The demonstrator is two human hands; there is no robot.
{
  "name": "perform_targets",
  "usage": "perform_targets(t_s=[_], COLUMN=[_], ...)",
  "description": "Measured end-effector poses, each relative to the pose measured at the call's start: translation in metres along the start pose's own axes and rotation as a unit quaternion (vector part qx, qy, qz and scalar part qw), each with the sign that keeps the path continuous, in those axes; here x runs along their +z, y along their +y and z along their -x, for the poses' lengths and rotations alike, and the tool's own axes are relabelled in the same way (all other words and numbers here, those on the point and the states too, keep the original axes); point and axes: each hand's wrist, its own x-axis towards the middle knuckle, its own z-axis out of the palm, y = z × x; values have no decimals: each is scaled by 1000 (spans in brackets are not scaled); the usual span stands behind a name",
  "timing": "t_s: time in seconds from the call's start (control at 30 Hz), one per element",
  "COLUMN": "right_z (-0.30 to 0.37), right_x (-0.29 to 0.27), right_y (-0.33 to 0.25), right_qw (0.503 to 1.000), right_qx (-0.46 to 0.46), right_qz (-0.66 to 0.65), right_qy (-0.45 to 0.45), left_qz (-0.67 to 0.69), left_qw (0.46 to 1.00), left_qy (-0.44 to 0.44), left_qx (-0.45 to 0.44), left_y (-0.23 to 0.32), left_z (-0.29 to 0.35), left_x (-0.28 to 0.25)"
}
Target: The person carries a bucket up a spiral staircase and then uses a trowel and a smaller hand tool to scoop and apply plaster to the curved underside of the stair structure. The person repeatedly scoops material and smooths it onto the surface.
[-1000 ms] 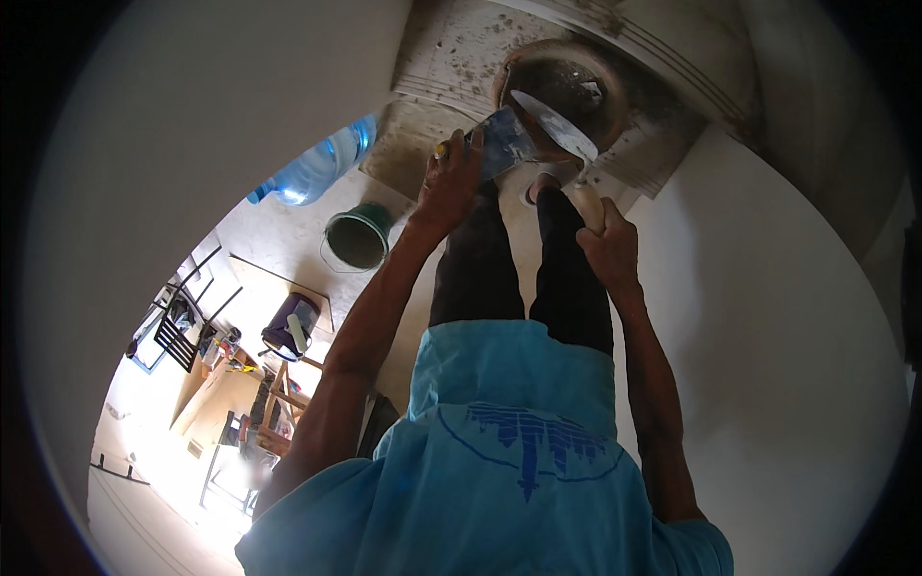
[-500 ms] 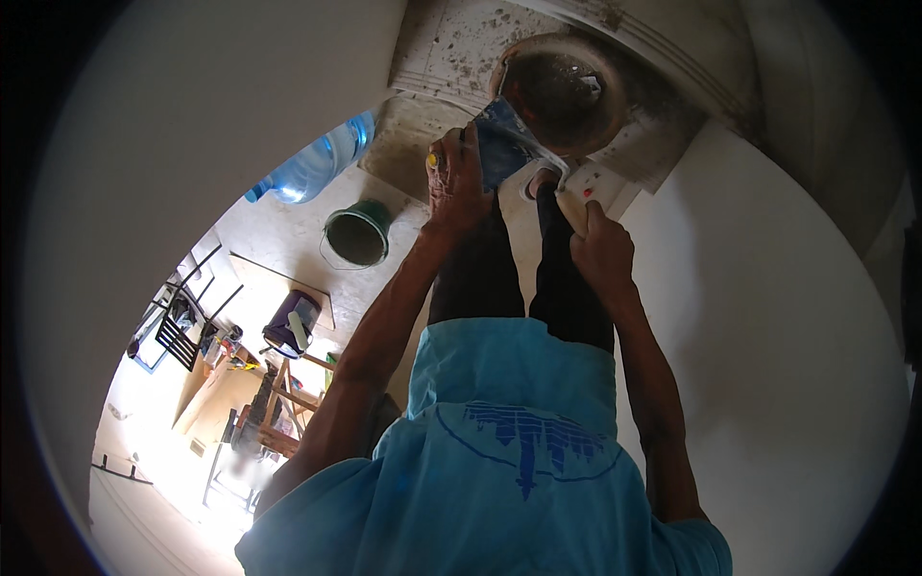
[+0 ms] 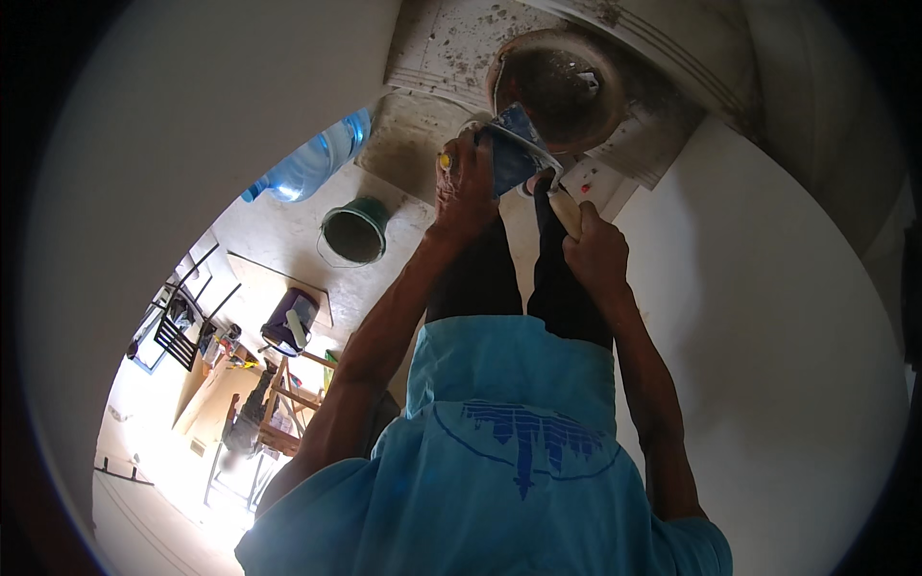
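My left hand [image 3: 463, 187], with a yellow ring on one finger, is closed round the near left edge of a dark blue flat plate [image 3: 511, 165] with pale smears. In my right hand [image 3: 597, 252] is the pale handle of a trowel [image 3: 567, 213] with a bent metal neck. The trowel's thin blade lies across the plate, seen nearly edge-on; whether it touches is hard to tell. Just beyond both tools, a round brown basin [image 3: 607, 120] holds dark residue and a small whitish piece.
The basin stands on a stained, speckled slab [image 3: 437, 48]. To the left are a large blue water bottle [image 3: 312, 163] and a green bucket [image 3: 355, 230]. Farther off are a black metal chair [image 3: 178, 341], a wooden frame [image 3: 288, 398] and a blurred person [image 3: 245, 437]. White wall [image 3: 768, 336] rises on the right.
The trowel has swung over the plate, its blade now lying across it. My right hand has drawn slightly nearer and left; my left hand has turned a little with the plate.
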Motion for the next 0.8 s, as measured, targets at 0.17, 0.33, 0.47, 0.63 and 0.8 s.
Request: perform_targets(t_s=[0.17,0.33,0.47,0.63,0.8], right_z=[-16,-2,-16,-16,-25], right_x=[-4,-6,3,-2,3], right_y=[3,-8,-3,-11,-5], right_qw=[998,1000,999,999,999], right_qx=[49,19,31,33,47], right_qz=[23,7,0,-25,-23], right_qy=[11,-18,-14,-24,-9], left_qz=[-25,-41,-38,-35,-29], left_qw=[999,999,999,999,999], left_qy=[-17,-3,-26,5,-15], left_qx=[11,28,21,32,26], left_y=[-3,0,4,6,5], left_z=[9,4,4,0,-1], left_x=[3,2,3,0,0])
